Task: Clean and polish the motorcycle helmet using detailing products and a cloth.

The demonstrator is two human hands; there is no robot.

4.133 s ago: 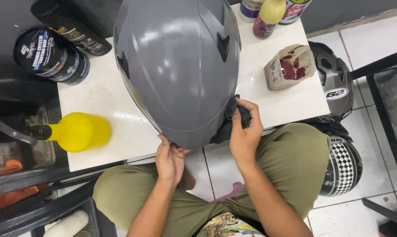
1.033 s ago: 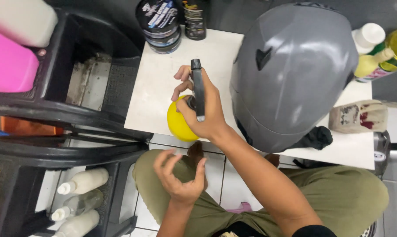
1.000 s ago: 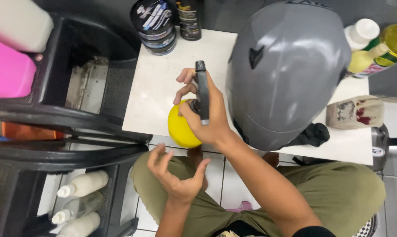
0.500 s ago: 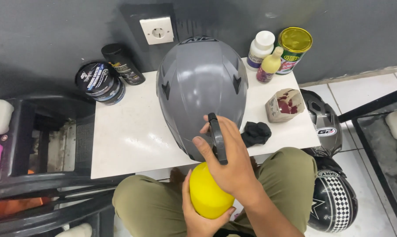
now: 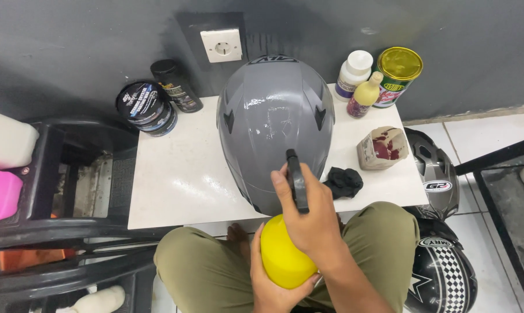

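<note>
Head view: glossy grey helmet, wet droplets on its crown.

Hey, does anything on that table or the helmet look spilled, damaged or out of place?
Yes: the grey helmet has a wet, streaky patch on its crown, just ahead of the yellow spray bottle held in both hands. A crumpled black cloth lies on the white table. No damage shows.

Olive-green trousers on crossed legs, one foot bare; both forearms bare (no sleeves in view)
</note>
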